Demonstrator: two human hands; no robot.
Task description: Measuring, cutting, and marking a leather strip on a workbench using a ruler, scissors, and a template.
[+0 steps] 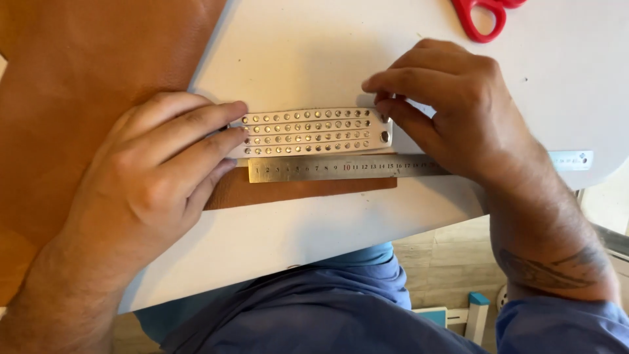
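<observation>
A white studded band (314, 132) lies flat across a white table (295, 59), its long edge set just beside a steel ruler (347, 168) on the near side, so that the band's length can be read against the scale. The left hand (147, 187) presses the band's left end with its fingers narrow and laid flat on it; the right hand (458, 115) pins the right end under close-set fingertips, keeping the band straight and taut. Neither hand grips anything; both only bear down. The ruler rests on a brown leather strip (295, 190), which joins a large brown leather sheet (85, 72) spread to the left. Red scissors (485, 16) lie at the far right, well apart.
</observation>
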